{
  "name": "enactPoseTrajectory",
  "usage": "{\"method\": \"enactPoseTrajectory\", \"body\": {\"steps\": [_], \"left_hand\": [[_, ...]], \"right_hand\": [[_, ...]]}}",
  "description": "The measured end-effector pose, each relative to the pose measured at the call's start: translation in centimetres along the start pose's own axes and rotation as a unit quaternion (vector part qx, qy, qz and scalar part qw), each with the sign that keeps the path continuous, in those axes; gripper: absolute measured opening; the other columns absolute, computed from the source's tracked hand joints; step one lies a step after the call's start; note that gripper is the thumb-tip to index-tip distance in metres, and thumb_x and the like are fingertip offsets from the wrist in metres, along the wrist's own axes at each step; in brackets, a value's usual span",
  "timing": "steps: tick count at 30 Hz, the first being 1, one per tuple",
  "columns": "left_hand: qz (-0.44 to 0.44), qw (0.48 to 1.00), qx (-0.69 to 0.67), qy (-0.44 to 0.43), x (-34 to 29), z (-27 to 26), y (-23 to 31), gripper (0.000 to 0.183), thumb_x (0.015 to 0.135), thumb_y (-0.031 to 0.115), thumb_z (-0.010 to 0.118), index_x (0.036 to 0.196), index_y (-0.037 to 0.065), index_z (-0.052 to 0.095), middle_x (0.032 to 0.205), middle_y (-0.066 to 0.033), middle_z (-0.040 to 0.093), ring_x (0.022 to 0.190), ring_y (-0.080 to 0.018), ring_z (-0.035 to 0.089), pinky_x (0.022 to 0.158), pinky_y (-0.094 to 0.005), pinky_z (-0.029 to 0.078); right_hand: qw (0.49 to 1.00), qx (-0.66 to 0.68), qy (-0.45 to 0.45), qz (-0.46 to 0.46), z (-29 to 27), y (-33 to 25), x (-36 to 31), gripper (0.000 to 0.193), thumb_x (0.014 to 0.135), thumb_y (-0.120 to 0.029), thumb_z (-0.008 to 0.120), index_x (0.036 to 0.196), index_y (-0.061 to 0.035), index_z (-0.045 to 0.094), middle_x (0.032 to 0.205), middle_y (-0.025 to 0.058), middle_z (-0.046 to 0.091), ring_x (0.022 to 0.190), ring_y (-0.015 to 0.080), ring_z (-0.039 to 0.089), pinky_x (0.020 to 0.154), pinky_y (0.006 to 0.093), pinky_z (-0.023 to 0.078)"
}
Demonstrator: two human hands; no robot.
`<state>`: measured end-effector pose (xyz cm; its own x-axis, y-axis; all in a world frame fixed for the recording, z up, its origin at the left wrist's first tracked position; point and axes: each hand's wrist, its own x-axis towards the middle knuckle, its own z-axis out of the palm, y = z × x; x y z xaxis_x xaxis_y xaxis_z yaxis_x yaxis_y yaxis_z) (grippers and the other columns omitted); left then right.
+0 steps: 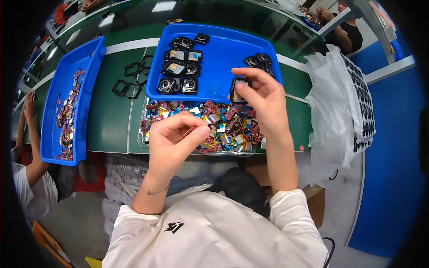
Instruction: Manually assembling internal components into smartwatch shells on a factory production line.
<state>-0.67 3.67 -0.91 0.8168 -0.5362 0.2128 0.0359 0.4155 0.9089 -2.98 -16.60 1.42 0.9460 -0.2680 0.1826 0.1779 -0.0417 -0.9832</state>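
Note:
My right hand (267, 100) is raised over the front right of a blue tray (219, 58). Thumb and fingers grip a black smartwatch case (237, 95), whose inside shows a pale patch. Lower and further left, my left hand (172, 140) pinches a small dark piece (213, 127) between thumb and forefinger; its kind is too small to make out. Beneath both hands, a clear shallow tray (196, 153) holds a heap of small red circuit boards and silver, yellow and blue parts (228, 134). More watch cases (189, 85) lie in the blue tray, mainly along its left side.
A second blue tray (50, 129) with similar parts stands at the left. Black empty frames (127, 88) lie on the green table (107, 134) between the trays. White sheets and stacked trays of black pieces (366, 98) stand at the right. Other people work at the left and far right.

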Motion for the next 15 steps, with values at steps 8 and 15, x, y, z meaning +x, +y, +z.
{"method": "enactPoseTrajectory", "body": {"steps": [8,15], "left_hand": [[0.074,0.990,0.116,0.002,0.0,0.4,0.4,0.007,0.073,-0.003,0.069,0.080,-0.002,0.065,0.088,-0.0084,0.061,0.077,-0.0111,0.053,0.068,-0.0219,0.042],[0.136,0.937,0.320,0.025,0.7,1.3,1.0,0.007,0.067,0.003,0.071,0.074,0.002,0.068,0.106,-0.0130,0.063,0.093,-0.0185,0.055,0.078,-0.0286,0.043]], "right_hand": [[0.998,0.050,-0.034,-0.031,2.2,1.4,-3.3,0.025,0.083,0.004,0.060,0.106,-0.0008,0.051,0.091,0.0064,0.063,0.082,0.0086,0.059,0.071,0.0215,0.049],[0.989,0.123,-0.039,0.074,3.0,0.7,-4.5,0.023,0.082,0.005,0.059,0.104,0.0040,0.061,0.101,0.0094,0.061,0.082,0.0111,0.062,0.063,0.0225,0.055]]}}
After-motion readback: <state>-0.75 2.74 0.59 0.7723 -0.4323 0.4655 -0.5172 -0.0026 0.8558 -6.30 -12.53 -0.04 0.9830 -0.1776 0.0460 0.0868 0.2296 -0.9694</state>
